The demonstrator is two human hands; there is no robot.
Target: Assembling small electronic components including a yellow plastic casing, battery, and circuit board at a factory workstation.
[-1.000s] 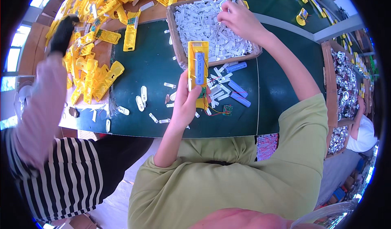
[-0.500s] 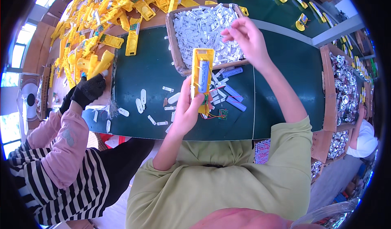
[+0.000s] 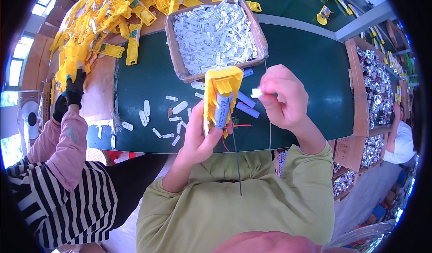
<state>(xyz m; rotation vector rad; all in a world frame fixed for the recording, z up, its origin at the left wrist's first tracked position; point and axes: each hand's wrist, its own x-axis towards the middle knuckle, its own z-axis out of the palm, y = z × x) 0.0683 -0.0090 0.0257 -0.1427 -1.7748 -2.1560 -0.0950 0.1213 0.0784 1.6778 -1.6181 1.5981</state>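
1. Since a second ago the right hand has come back from the cardboard box with one small white clip pinched at its fingertips, and now holds it just right of the yellow shell.
2. The left hand is wrapped around the lower part of the shell, holding it upright over the near edge of the green mat. A blue cell sits in the shell's open face, and thin red and black wires trail from its bottom end.
3. The two hands are apart, a small gap between clip and shell; neither hand is free.
4. To seat the clip well, I would judge it best to keep the shell steady and its open face turned to the clip, bring the clip in squarely, and mind the loose wires so they do not get trapped beneath it.
5. The box, behind the shell, is heaped with more white clips. Loose white pieces lie on the mat left of the shell, and spare blue cells lie just behind it.
6. Far left of the shell, a neighbour in a striped top reaches a black-gloved hand into the pile of yellow shells. Far right, trays of silver parts line the bench.
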